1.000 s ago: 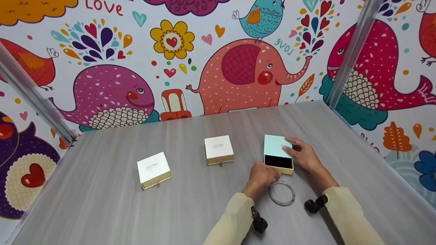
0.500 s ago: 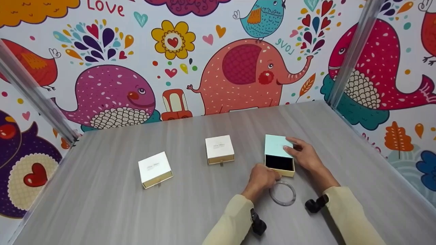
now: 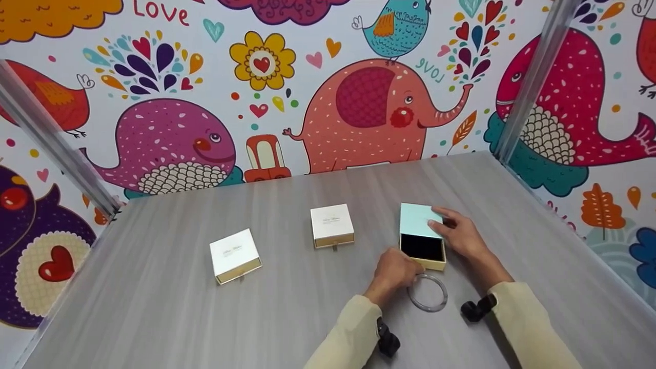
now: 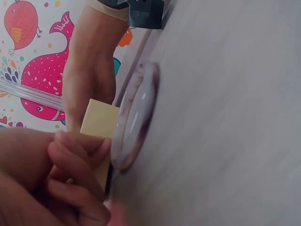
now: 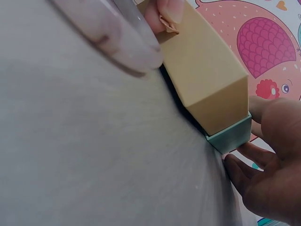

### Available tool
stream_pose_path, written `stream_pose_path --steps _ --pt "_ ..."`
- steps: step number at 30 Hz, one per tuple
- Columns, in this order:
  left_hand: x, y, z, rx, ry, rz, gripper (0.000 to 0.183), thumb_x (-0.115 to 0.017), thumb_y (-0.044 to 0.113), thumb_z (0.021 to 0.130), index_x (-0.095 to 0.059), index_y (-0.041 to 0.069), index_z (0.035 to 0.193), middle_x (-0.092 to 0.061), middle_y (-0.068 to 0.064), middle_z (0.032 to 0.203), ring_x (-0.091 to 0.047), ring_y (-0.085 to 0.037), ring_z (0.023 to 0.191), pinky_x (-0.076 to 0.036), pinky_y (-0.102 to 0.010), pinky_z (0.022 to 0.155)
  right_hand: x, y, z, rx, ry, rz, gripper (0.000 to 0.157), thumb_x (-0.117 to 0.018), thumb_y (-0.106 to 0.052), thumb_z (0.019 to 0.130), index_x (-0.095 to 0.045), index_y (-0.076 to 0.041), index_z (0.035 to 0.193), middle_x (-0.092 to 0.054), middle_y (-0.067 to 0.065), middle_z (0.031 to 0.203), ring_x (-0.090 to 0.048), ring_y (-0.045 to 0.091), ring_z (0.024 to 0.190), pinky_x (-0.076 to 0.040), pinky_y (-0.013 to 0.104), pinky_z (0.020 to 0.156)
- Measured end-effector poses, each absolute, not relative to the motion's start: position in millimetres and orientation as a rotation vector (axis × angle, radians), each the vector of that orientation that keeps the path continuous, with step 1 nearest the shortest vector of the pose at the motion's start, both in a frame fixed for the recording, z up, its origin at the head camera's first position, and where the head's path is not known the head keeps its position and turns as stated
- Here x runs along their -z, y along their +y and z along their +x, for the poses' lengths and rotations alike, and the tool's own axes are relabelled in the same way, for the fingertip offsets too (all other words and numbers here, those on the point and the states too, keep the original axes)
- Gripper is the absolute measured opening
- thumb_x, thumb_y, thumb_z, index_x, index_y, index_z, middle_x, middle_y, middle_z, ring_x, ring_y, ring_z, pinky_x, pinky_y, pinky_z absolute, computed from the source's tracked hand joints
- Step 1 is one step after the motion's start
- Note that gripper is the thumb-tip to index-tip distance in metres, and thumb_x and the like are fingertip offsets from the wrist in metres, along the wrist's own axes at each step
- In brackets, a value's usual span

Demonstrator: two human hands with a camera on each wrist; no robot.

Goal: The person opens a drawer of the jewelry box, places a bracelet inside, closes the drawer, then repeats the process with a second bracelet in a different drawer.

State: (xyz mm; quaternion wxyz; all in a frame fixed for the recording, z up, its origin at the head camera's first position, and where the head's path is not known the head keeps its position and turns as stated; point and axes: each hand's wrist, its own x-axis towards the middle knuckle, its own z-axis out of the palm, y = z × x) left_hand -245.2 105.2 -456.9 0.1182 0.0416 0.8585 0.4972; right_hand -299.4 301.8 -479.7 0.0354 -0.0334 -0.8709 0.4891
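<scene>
A mint-green drawer box stands at the right of the table, its cream drawer pulled partly out toward me. The drawer's inside is black. My right hand grips the green sleeve by its right side, thumb on top. At the drawer's front, my left hand pinches the small ribbon tab, best seen in the right wrist view. A pale, marbled bangle lies flat on the table just in front of the drawer, close beside the left fingers.
Two closed white drawer boxes with gold edges stand further left: one white box mid-table, the other white box at the left. Cartoon-printed walls border the grey wooden table at the back and sides.
The drawer has slid slightly further out of the green sleeve, toward me, along with my left hand. My right hand keeps its grip on the sleeve. The bangle stays put.
</scene>
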Motion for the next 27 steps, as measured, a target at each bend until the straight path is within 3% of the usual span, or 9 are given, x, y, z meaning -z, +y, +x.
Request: stream_pose_path --steps 7,27 --pt "457.1 103.5 -244.5 -1.445 2.485 0.100 0.028 -0.075 0.004 0.080 -0.057 0.009 0.059 -0.046 0.005 0.049 -0.044 -0.009 0.045 -0.033 -0.019 0.042 480.5 301.1 -298.7 -1.482 -2.678 -0.095 0.056 -0.061 -0.033 0.101 -0.048 -0.005 0.147 -0.040 0.025 0.155 -0.041 0.043 0.140 -0.035 0.055 0.115" --pt "452.2 101.0 -244.1 -1.470 2.420 0.094 0.034 -0.074 0.003 0.079 -0.055 0.011 0.053 -0.042 0.008 0.044 -0.042 -0.005 0.043 -0.032 -0.016 0.042 479.8 300.7 -299.1 -1.495 -2.669 -0.102 0.056 -0.061 -0.032 0.101 -0.047 -0.004 0.147 -0.039 0.026 0.156 -0.041 0.043 0.141 -0.035 0.054 0.115"
